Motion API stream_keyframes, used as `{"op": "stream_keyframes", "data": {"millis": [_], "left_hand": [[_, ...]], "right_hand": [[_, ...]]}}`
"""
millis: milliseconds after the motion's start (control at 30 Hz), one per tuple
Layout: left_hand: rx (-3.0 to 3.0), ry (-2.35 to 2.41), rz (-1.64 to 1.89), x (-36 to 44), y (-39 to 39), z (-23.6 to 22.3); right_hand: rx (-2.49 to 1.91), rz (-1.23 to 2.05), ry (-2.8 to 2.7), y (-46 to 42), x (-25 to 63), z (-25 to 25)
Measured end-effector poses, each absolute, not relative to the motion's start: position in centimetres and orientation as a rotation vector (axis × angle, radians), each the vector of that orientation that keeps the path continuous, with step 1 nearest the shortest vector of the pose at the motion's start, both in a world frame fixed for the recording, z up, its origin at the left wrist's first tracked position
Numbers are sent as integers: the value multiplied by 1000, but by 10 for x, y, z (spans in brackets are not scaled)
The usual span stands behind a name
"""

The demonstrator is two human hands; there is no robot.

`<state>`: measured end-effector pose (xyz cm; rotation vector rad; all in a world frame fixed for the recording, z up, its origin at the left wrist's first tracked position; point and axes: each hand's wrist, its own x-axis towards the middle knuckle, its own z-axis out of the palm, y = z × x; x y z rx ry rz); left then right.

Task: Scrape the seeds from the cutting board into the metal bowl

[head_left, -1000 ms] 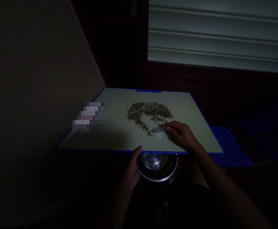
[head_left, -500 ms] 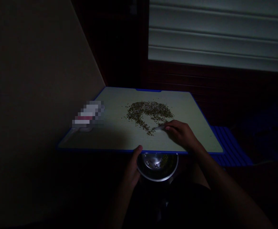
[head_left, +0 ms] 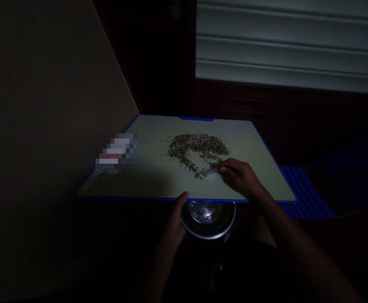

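Observation:
A pile of small greenish-brown grains (head_left: 196, 150) lies spread on a pale board with a blue rim (head_left: 158, 181). My right hand (head_left: 242, 176) rests on the board just right of the pile's near tip, fingers closed on a small pale flat piece (head_left: 211, 169) that touches the grains. Below the board's near edge, my left hand (head_left: 175, 221) grips the rim of a shiny metal bowl (head_left: 208, 219), thumb up against the board's edge. Some grains lie in the bowl.
A blurred-out white and pink object (head_left: 117, 153) sits at the board's left side. A beige wall (head_left: 45, 126) runs along the left. A lit window blind (head_left: 284, 46) is behind. A blue ribbed surface (head_left: 303, 191) lies right of the board. The room is dark.
My right hand and the pale piece shifted only slightly at the pile's near tip. Left hand and bowl stay in place.

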<state>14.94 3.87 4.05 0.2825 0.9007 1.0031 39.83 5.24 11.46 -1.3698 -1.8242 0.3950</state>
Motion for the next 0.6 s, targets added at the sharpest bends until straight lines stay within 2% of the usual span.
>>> {"op": "stream_keyframes", "data": {"millis": [600], "left_hand": [[247,890,986,150,40,39]], "right_hand": [[-1425,382,-1815,50,400,113]]}}
